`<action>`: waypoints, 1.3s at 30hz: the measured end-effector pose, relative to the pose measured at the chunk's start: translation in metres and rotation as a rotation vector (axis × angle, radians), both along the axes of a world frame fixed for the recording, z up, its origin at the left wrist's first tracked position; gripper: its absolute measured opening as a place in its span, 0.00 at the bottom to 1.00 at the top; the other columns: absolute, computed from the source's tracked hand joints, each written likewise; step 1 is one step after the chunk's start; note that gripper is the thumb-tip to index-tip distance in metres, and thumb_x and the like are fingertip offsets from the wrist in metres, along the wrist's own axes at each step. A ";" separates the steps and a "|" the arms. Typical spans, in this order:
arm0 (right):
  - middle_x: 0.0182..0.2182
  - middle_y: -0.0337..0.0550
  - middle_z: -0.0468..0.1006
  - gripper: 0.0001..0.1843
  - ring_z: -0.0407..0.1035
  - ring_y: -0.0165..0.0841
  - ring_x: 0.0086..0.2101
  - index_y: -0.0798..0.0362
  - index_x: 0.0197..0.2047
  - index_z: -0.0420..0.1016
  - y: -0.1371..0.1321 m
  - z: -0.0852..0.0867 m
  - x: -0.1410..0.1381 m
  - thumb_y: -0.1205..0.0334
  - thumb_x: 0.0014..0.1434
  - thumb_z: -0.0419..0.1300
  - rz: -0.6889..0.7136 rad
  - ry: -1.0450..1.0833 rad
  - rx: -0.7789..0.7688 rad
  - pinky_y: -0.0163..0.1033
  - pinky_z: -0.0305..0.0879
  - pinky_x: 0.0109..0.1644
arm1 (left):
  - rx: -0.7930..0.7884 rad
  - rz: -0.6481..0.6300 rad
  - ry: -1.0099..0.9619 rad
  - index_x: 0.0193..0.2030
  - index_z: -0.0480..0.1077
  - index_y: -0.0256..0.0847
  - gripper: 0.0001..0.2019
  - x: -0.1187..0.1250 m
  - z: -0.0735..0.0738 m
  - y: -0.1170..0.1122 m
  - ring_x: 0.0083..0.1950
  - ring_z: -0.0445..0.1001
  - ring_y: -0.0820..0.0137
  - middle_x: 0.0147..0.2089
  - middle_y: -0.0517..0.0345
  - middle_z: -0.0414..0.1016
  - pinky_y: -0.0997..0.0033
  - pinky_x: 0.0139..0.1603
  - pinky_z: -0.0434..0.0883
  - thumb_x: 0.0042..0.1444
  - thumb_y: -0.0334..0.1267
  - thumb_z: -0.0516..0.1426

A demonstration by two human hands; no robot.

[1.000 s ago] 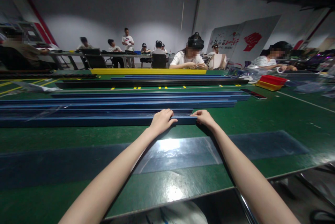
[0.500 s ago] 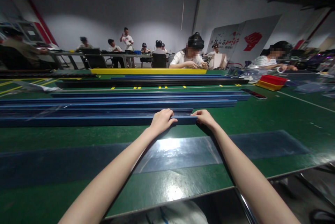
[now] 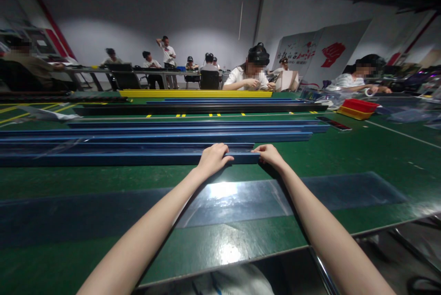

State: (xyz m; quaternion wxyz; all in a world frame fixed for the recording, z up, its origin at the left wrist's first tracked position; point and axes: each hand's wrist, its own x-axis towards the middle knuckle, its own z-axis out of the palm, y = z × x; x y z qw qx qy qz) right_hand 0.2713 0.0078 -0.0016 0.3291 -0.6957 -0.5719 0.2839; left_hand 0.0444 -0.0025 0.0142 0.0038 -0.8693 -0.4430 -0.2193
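Note:
A long blue channel-shaped profile [image 3: 138, 159] lies across the green table [image 3: 344, 152], its right end near the middle of the view. My left hand [image 3: 214, 159] grips its near wall close to that end, thumb on the near side and fingers over the top. At the very end my right hand [image 3: 269, 154] pinches the corner, thumb and forefinger together; whether a thin film is between them I cannot make out. Between my forearms and the profile, a long clear plastic strip [image 3: 237, 203] lies flat and reflects the lamp light.
More blue profiles [image 3: 193, 136] lie parallel behind, then a black profile [image 3: 206, 109] and a yellow one [image 3: 196, 93]. A phone [image 3: 334, 123] and red and yellow trays [image 3: 356, 109] are at right. A co-worker [image 3: 250, 72] sits opposite; the table's front edge [image 3: 262, 258] is close to me.
My two hands and the blue profile stay in place. In the background, a standing person has raised an arm to the head.

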 end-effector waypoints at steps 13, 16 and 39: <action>0.24 0.42 0.76 0.19 0.67 0.28 0.27 0.55 0.27 0.73 -0.019 0.028 -0.014 0.54 0.59 0.47 0.121 -0.309 0.284 0.30 0.56 0.31 | -0.033 -0.022 0.026 0.32 0.66 0.40 0.11 0.000 0.008 -0.001 0.39 0.69 0.68 0.37 0.58 0.72 0.73 0.36 0.64 0.54 0.47 0.54; 0.26 0.42 0.76 0.19 0.66 0.29 0.28 0.55 0.28 0.73 -0.026 0.029 -0.025 0.52 0.59 0.48 0.318 -0.448 0.324 0.31 0.55 0.31 | -0.045 -0.022 0.037 0.33 0.67 0.40 0.12 -0.001 0.008 0.000 0.39 0.69 0.68 0.37 0.58 0.72 0.73 0.35 0.65 0.54 0.47 0.54; 0.38 0.48 0.75 0.07 0.68 0.36 0.40 0.54 0.37 0.69 -0.038 0.029 -0.048 0.62 0.58 0.53 0.430 -0.998 0.270 0.34 0.55 0.38 | -0.110 -0.126 0.163 0.36 0.68 0.40 0.07 -0.015 0.016 0.006 0.41 0.70 0.67 0.39 0.55 0.72 0.72 0.39 0.66 0.53 0.39 0.54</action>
